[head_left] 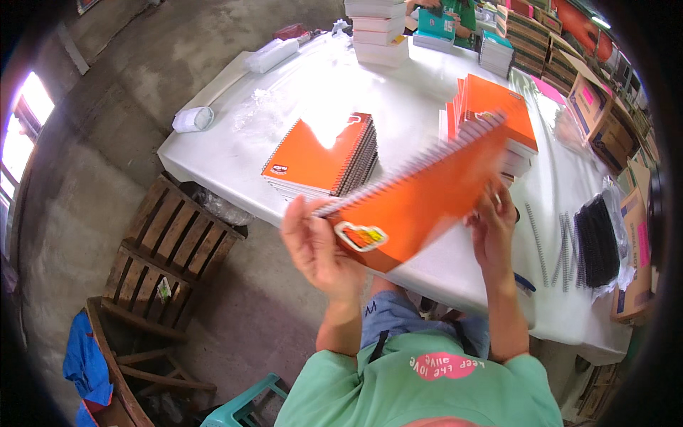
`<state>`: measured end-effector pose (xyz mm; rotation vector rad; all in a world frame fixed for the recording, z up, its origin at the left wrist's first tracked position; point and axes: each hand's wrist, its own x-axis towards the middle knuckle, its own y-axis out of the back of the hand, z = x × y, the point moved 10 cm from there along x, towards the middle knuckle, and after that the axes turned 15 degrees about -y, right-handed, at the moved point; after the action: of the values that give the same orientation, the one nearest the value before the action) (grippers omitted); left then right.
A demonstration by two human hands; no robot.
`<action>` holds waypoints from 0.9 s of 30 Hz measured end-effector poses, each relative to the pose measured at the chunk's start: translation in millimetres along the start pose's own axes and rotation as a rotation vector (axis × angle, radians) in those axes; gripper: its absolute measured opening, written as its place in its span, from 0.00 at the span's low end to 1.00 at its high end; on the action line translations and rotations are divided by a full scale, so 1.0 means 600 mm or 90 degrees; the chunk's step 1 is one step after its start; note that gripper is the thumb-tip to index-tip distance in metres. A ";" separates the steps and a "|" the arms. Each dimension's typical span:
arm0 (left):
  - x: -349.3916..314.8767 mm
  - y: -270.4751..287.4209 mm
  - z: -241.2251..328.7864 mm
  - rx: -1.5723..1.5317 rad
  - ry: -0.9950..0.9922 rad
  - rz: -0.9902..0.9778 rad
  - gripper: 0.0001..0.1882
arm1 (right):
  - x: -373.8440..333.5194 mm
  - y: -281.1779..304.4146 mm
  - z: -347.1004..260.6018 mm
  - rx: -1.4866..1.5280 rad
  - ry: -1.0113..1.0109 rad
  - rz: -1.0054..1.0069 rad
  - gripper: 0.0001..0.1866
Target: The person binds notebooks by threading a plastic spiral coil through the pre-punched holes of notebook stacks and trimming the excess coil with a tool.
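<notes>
An orange spiral-bound notebook (pixel 420 203) is held up, tilted, above the near edge of the white table. Its wire coil runs along the upper side, and the far end is smeared by motion. My left hand (pixel 320 249) grips the corner by the coil's lower end. At the other end, my right hand (pixel 494 220) has its fingers bent near the notebook's edge; whether they pinch it is unclear. Beyond my left hand sits a stack of orange spiral notebooks (pixel 313 153). Another pile of orange-covered books (pixel 498 110) stands farther right, partly hidden behind the held notebook.
Loose wire coils (pixel 537 245) and a bundle of black coils (pixel 596 238) lie at the table's right, beside cardboard boxes (pixel 633 235). Tall book stacks (pixel 377 32) stand at the back, where another person (pixel 462 18) works. A wooden rack (pixel 171 249) and teal stool (pixel 245 406) are at left.
</notes>
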<state>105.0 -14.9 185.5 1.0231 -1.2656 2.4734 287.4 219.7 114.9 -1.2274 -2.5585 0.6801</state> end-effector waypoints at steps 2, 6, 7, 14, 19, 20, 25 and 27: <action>0.051 0.035 -0.010 0.077 -0.054 0.025 0.15 | 0.050 -0.091 -0.047 -0.014 0.078 0.007 0.29; 0.152 0.082 -0.056 0.330 0.027 -0.083 0.13 | 0.196 -0.246 -0.057 -0.177 0.117 -0.104 0.22; 0.166 0.096 -0.080 0.408 0.022 -0.098 0.13 | 0.234 -0.257 -0.048 -0.235 0.137 -0.115 0.21; 0.169 0.192 -0.183 0.704 -0.036 -0.243 0.17 | 0.279 -0.262 0.063 -0.739 0.366 0.112 0.25; 0.137 0.219 -0.248 0.295 0.104 -0.026 0.23 | 0.320 -0.251 0.117 -0.508 0.165 0.013 0.21; 0.133 0.217 -0.256 0.256 0.107 0.002 0.24 | 0.321 -0.256 0.119 -0.533 0.185 0.022 0.20; 0.124 0.199 -0.245 0.345 0.019 0.010 0.25 | 0.329 -0.255 0.117 -0.543 0.193 0.053 0.16; 0.123 0.197 -0.246 0.347 0.017 0.020 0.27 | 0.321 -0.257 0.106 -0.565 0.200 0.060 0.16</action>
<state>-75.9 14.9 97.6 1.0709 -0.6023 2.9189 37.9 266.6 136.5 -1.5134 -2.5671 -0.6863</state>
